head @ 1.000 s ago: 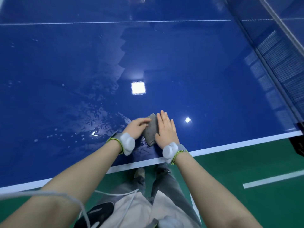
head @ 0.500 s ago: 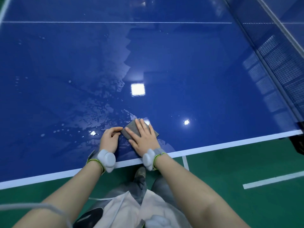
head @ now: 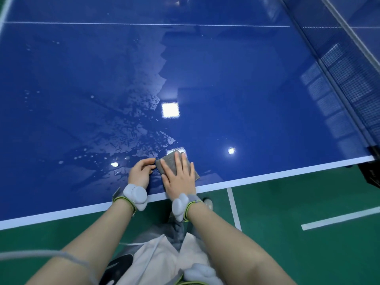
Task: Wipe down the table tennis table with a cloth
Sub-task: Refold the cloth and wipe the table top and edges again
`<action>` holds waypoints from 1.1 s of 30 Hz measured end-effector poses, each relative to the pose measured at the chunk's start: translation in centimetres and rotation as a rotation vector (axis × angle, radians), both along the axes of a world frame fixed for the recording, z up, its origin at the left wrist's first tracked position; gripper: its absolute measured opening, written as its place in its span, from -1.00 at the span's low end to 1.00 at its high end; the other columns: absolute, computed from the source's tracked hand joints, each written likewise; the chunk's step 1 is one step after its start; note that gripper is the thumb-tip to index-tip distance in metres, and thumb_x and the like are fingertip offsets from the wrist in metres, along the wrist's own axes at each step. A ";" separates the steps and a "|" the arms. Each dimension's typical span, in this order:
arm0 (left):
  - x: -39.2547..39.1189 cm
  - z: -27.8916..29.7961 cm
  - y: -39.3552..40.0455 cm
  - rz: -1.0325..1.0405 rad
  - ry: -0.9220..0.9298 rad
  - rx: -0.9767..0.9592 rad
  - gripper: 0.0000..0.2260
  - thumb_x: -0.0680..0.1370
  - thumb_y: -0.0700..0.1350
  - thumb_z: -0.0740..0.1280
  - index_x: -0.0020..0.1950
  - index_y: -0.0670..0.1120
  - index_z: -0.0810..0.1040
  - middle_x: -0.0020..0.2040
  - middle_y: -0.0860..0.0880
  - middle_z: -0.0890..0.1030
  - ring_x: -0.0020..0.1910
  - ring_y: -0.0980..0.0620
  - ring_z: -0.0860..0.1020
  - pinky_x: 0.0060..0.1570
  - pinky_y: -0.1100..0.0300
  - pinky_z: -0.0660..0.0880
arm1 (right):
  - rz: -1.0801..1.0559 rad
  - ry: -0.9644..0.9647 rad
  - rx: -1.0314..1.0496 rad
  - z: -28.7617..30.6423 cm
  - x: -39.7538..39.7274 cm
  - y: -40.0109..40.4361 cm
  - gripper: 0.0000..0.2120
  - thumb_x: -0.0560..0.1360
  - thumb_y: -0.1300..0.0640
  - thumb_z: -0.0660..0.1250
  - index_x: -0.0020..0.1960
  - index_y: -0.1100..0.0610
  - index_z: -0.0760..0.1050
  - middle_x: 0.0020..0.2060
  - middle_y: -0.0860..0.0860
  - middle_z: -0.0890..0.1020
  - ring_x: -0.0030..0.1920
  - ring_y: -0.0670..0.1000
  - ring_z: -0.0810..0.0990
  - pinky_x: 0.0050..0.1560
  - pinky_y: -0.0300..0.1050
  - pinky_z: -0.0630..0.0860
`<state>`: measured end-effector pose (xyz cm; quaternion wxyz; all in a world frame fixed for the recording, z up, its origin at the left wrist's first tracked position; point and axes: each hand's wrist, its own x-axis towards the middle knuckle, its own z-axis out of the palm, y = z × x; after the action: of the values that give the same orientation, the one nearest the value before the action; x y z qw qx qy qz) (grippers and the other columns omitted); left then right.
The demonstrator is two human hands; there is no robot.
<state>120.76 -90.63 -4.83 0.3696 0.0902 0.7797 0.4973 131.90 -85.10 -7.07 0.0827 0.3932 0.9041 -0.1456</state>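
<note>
right hand [head: 179,177] spread flat on grey cloth [head: 170,161] | left hand [head: 141,171] pinching its left corner | unwiped wet streaks [head: 131,140] lie left of cloth, nearer left hand

The right hand [head: 179,175] hides most of the cloth [head: 170,161]; the net [head: 353,83] runs off the frame's right edge.

right hand [head: 179,177] flat, left hand [head: 141,172] curled

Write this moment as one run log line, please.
stage: wiping | cloth: flat on table near edge | right hand: pressing cloth | left hand: pinching corner
</note>
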 end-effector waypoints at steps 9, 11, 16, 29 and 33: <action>0.0 -0.1 -0.1 0.052 -0.035 -0.005 -0.71 0.55 -0.41 0.08 0.17 -0.29 0.51 0.05 -0.10 0.53 0.01 -0.02 0.50 -0.16 0.40 0.47 | -0.173 0.007 -0.009 -0.5 7.3 5.2 -0.43 0.51 -0.14 -0.19 0.46 -0.13 0.26 0.50 0.13 0.20 0.49 0.16 0.17 0.42 0.23 0.17; 0.4 -0.2 -0.2 0.071 -0.040 -0.010 -0.71 0.55 -0.41 0.08 0.17 -0.28 0.51 0.04 -0.10 0.53 0.01 -0.02 0.50 -0.21 0.46 0.48 | -0.212 0.009 -0.030 -0.2 7.1 4.8 -0.35 0.47 -0.18 -0.33 0.51 -0.15 0.09 0.54 0.11 0.02 0.54 0.13 -0.03 0.47 0.17 -0.07; 1.6 -0.3 -1.0 0.098 -0.018 -0.035 -0.70 0.54 -0.42 0.07 0.15 -0.29 0.52 0.02 -0.11 0.53 0.00 -0.03 0.50 -0.27 0.54 0.45 | -0.178 0.002 0.018 -0.1 4.7 1.1 -0.52 0.50 -0.08 0.00 0.34 -0.09 0.46 0.35 0.17 0.45 0.38 0.18 0.32 0.22 0.25 0.40; 3.7 -0.1 -3.8 0.096 -0.030 -0.088 -0.71 0.55 -0.42 0.08 0.14 -0.28 0.53 0.02 -0.14 0.55 -0.01 -0.06 0.51 -0.21 0.42 0.47 | -0.107 0.060 0.062 -0.4 10.4 4.3 -0.42 0.49 -0.11 -0.17 0.42 -0.12 0.34 0.46 0.16 0.29 0.44 0.18 0.29 0.34 0.23 0.29; 4.0 0.2 -4.9 0.096 -0.034 -0.120 -0.72 0.55 -0.41 0.09 0.15 -0.28 0.52 0.03 -0.17 0.55 0.02 -0.06 0.51 -0.10 0.33 0.46 | -0.082 0.043 0.040 0.4 8.5 2.2 -0.34 0.46 -0.13 -0.35 0.50 -0.16 0.13 0.53 0.11 0.07 0.53 0.16 0.03 0.45 0.19 0.04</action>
<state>124.79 -95.52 -4.62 0.3633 0.0219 0.8051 0.4684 140.39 -82.85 -6.71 0.0493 0.4285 0.8914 -0.1393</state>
